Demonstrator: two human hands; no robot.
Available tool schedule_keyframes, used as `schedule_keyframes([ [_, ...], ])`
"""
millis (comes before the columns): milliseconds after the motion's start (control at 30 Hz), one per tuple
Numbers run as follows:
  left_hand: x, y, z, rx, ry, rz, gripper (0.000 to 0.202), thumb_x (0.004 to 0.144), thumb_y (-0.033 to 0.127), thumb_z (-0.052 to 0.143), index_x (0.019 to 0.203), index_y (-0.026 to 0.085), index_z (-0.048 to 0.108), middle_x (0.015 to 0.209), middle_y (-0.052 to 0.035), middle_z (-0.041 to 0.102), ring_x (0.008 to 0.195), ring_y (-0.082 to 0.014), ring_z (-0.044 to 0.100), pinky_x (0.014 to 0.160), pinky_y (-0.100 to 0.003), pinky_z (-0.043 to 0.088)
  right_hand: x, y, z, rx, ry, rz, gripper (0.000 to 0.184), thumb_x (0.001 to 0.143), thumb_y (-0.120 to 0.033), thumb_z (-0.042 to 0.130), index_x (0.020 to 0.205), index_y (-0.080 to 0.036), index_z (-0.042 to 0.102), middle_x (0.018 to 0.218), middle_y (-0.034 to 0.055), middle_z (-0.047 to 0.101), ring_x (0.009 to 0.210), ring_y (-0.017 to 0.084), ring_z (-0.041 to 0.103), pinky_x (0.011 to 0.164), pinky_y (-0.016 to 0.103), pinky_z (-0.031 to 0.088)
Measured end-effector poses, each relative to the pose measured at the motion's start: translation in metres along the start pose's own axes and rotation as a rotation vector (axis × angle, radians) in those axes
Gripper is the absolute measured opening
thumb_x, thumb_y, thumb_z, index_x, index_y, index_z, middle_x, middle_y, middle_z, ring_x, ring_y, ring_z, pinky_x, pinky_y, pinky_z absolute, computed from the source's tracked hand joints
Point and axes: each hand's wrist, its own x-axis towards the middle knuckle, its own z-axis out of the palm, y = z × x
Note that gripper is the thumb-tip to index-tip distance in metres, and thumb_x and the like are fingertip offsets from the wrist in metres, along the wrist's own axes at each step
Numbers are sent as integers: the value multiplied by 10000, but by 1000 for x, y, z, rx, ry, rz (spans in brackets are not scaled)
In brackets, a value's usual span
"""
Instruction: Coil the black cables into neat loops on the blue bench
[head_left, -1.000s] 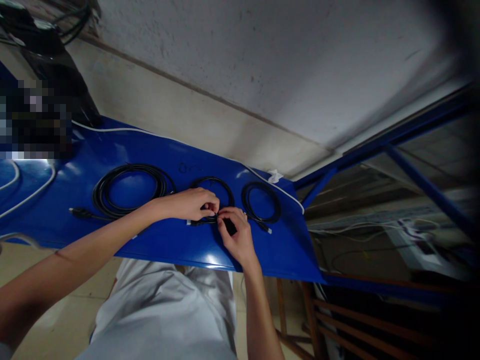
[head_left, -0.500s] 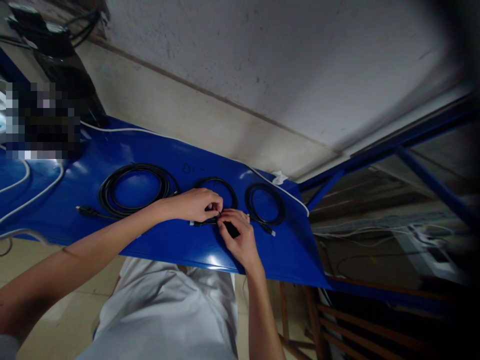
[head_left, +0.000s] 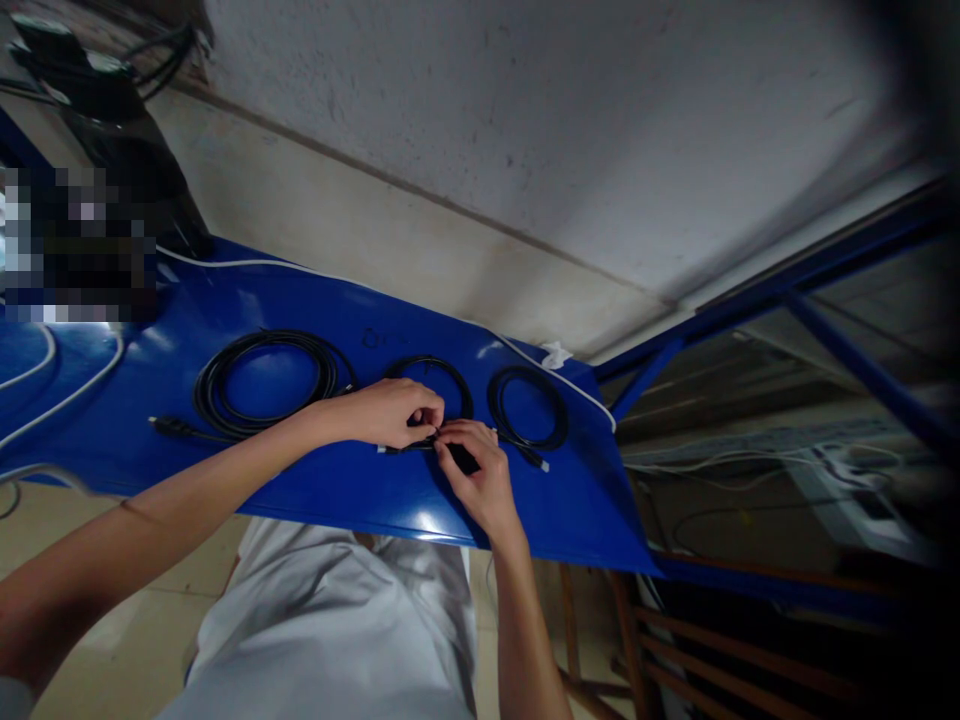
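Three coiled black cables lie in a row on a blue table (head_left: 337, 490). My left hand (head_left: 390, 412) and my right hand (head_left: 476, 475) meet over the near side of the middle coil (head_left: 450, 375). Both hands are closed in a pinch on that cable where its strands gather. A small black strip shows under my right fingers. The large coil (head_left: 262, 385) lies to the left, with its plug end (head_left: 169, 427) stretched out. The small coil (head_left: 527, 407) lies to the right, its plug (head_left: 536, 461) pointing toward me.
White cords (head_left: 67, 395) run along the table's left part and back edge. A blurred dark object (head_left: 75, 245) sits at the far left. A blue metal frame (head_left: 825, 340) stands to the right, with a power strip (head_left: 847, 490) and wires on the floor beyond.
The hands stay pinched on the middle cable with only small finger movements. The view has shifted slightly.
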Motion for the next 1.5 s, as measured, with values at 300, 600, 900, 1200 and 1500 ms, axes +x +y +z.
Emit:
schedule_keyframes([
  [300, 0, 3, 1, -113, -20, -18, 91, 962, 274, 766, 1009, 198, 782, 944, -39, 815, 891, -199, 756, 787, -291, 501, -2, 3, 1, 6, 23, 28, 32, 1035, -269, 747, 1007, -282, 756, 1068, 33, 829, 1074, 267, 757, 987, 465, 510],
  [600, 2, -1, 5, -182, -26, 46, 90, 1007, 215, 728, 1011, 192, 815, 960, -43, 825, 881, -181, 752, 813, -281, 506, -3, 1, 0, 35, 36, 147, 64, 1019, -333, 766, 1014, -276, 738, 1036, 30, 796, 1008, 258, 744, 979, 441, 512],
  [900, 2, -4, 4, -277, -20, 59, 64, 985, 205, 757, 1002, 191, 817, 925, -26, 828, 863, -155, 750, 838, -255, 517, -1, 5, 0, 7, 14, 110, 80, 1015, -325, 763, 1080, -279, 753, 1157, 68, 785, 1167, 292, 719, 1038, 482, 512],
  [1200, 2, 2, 1, -299, -13, -26, 65, 956, 193, 754, 989, 176, 808, 922, -35, 831, 856, -159, 753, 799, -252, 523, -1, 7, 0, 72, 18, 130, 53, 1014, -327, 775, 993, -278, 767, 1095, 61, 807, 1203, 288, 720, 1095, 498, 508],
  [1500, 4, 2, 5, -313, 40, -29, 37, 923, 170, 750, 934, 170, 786, 850, -21, 803, 804, -151, 728, 766, -248, 511, 1, 2, -3, 66, -9, 138, 66, 1037, -316, 727, 990, -280, 755, 1139, 70, 806, 1216, 291, 712, 1107, 508, 496],
])
